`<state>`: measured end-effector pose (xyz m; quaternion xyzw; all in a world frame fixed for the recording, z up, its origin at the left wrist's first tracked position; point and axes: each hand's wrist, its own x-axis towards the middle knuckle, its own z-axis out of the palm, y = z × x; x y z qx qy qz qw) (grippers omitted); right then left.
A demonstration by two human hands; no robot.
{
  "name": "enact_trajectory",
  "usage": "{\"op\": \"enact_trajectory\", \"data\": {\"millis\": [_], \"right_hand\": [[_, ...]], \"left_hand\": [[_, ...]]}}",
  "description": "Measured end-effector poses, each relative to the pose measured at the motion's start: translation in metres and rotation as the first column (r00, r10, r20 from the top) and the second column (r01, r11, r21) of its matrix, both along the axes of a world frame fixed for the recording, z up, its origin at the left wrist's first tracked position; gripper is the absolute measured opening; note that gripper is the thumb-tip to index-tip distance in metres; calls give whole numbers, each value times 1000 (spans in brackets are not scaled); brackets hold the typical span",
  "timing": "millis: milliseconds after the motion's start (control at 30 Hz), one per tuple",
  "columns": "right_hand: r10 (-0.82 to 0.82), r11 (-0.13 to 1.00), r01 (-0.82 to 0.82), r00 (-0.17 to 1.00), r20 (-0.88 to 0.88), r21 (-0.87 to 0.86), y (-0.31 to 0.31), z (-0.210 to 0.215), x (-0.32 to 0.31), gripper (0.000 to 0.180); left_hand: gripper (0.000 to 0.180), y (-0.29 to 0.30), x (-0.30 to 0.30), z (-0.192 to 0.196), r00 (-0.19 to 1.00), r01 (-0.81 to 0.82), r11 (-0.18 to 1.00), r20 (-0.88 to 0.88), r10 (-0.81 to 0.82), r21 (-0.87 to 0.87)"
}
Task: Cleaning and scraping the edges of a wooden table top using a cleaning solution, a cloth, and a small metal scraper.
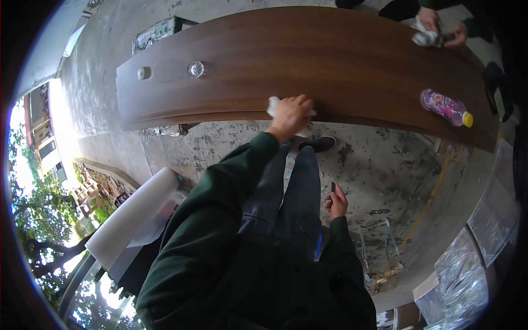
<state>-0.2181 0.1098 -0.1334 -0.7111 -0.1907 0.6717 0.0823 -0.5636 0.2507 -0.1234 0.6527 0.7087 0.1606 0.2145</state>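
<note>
My left hand (292, 114) reaches over the near edge of a long brown wooden board (341, 60). Its fingers are closed around a white cloth (273, 105) pressed against that edge, and bits of the cloth stick out on either side. Lower down, in front of my right thigh, my right hand (337, 205) grips a small dark flat piece (333, 187), too small to identify. At the far right of the board, another person's hands (429, 21) hold a second white cloth (426, 37) and something dark.
On the board stand a clear glass container (196, 69), a small whitish round item (144, 73) and, lying at the right, a pink patterned bottle (443, 106) with a yellow cap. A large white roll (132, 217) is at lower left; plastic-wrapped panels (462, 275) stand lower right.
</note>
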Motion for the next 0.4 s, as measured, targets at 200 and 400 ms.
{"op": "enact_trajectory", "data": {"millis": [200, 400], "right_hand": [[108, 994, -107, 993, -43, 15, 7, 2, -46, 44], [192, 979, -185, 978, -77, 87, 16, -1, -68, 44]], "left_hand": [[31, -100, -161, 6, 991, -119, 979, -75, 108, -167], [38, -195, -276, 11, 811, -584, 756, -176, 558, -294]]}}
